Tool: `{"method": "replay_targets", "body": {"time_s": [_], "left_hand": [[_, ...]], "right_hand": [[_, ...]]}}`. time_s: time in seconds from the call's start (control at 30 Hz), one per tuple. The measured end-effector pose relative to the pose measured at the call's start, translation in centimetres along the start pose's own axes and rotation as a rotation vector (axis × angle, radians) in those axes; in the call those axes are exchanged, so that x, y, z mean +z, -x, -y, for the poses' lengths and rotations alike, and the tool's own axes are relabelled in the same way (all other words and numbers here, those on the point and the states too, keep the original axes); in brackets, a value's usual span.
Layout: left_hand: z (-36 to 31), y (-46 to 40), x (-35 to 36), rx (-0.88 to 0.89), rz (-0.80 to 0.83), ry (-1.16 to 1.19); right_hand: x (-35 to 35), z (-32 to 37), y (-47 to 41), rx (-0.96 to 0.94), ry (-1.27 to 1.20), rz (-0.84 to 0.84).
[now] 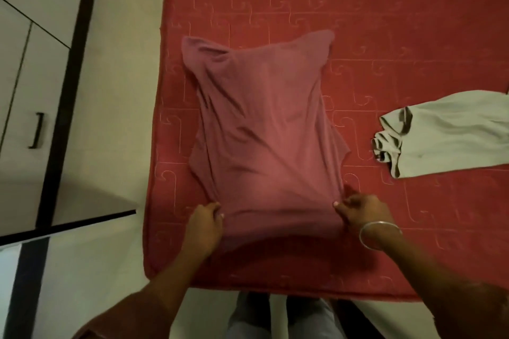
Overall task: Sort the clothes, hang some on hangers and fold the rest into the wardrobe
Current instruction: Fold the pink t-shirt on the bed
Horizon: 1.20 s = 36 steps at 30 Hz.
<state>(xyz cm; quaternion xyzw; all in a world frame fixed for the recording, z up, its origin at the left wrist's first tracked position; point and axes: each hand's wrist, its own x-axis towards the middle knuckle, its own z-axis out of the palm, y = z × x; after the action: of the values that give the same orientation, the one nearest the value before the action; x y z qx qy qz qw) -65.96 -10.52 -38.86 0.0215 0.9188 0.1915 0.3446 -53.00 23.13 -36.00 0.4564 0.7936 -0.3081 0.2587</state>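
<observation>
A dusty pink top (261, 118) lies spread lengthwise on the red bed (385, 8), its far end reaching toward the middle of the mattress. My left hand (205, 224) pinches the near left corner of the top. My right hand (360, 210), with a silver bangle on the wrist, pinches the near right corner. The near edge is stretched between both hands and creases fan out from them. A pale grey-green garment (446, 135) lies crumpled at the right of the bed, apart from the top.
A white wardrobe (30, 77) with dark trim and a black handle (37, 131) stands at the left. An open wardrobe door edge (68, 224) juts out toward the bed's near left corner. Pale floor runs between wardrobe and bed.
</observation>
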Motion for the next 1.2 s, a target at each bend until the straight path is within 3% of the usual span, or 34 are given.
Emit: {"method": "replay_targets", "body": {"time_s": [0.13, 0.27, 0.37, 0.43, 0.67, 0.8, 0.87, 0.93, 1.03, 1.1, 1.2], "left_hand": [[-0.5, 1.9, 0.7, -0.012, -0.112, -0.350], [-4.9, -3.9, -1.3, 0.339, -0.330, -0.370], [-9.6, -9.5, -2.7, 0.579, -0.418, -0.336], [-12.4, -12.2, -2.5, 0.640, -0.397, -0.361], [-16.4, -15.9, 2.2, 0.499, -0.128, -0.501], [-15.1, -16.3, 3.2, 0.489, -0.231, -0.562], [-15.7, -16.4, 2.6, 0.500, -0.254, -0.545], [-17.2, -17.8, 0.5, 0.519, -0.321, -0.485], [-19.5, -22.2, -5.5, 0.468, -0.440, -0.353], [-20.1, -25.9, -9.9, 0.404, -0.511, -0.357], [-20.4, -31.0, -14.9, 0.224, -0.511, -0.408]], "right_hand": [[0.4, -1.1, 0.0, -0.012, 0.284, 0.096], [-1.4, 3.1, -3.1, -0.186, 0.252, -0.223], [-2.7, 7.4, -6.8, -0.424, 0.135, -0.287], [-3.0, 9.4, -9.4, -0.497, 0.098, -0.283], [-2.1, 8.7, -14.4, -0.363, 0.001, -0.286], [-3.8, 5.7, -16.1, -0.177, -0.087, -0.376], [-4.7, 5.6, -16.2, -0.150, -0.083, -0.330], [-5.7, 7.6, -17.1, -0.177, -0.098, -0.300], [-8.7, 13.2, -20.9, -0.324, -0.192, -0.399], [-11.3, 17.4, -24.1, -0.475, -0.162, -0.498], [-14.1, 22.6, -28.5, -0.510, -0.068, -0.542]]}}
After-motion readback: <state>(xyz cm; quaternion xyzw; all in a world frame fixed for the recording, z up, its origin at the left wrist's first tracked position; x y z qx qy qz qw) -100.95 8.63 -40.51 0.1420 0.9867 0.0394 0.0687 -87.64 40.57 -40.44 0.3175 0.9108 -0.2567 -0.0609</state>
